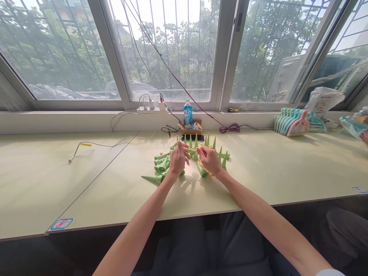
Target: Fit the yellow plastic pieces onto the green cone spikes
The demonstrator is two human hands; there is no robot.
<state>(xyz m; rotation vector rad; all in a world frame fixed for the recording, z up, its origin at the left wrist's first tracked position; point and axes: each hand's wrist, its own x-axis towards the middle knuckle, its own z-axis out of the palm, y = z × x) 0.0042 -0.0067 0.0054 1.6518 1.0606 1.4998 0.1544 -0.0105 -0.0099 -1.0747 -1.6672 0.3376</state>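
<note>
1. Currently, the left hand (178,159) is holding a slim, pale-green plastic cone (190,150) above the middle of the cream-coloured tabletop (115,199), its fingers wrapping around one end.
2. Opposite, the right hand (209,159) is curling its fingers at the cone's other end; whether they are gripping the cone itself or something small, I cannot tell.
3. Around both hands, matching green pieces are crowding together: upright pointed cones (196,141) are standing behind and to the right, a heap of hollow-ended cones (162,164) is lying to the left, and a single toppled-looking cone (202,170) is lying just beside the right hand.
4. Small yellow pieces (210,174) are showing among them, partly hidden.
5. As I judge it, the held cone could be slipping if the fingers are pinching its smooth taper too lightly or pressing off-line.
6. Likewise, the right wrist could be knocking over nearby upright cones, since they are standing so close.
7. Loose yellow pieces could be scattering if a sleeve or forearm is sweeping through them.
</note>
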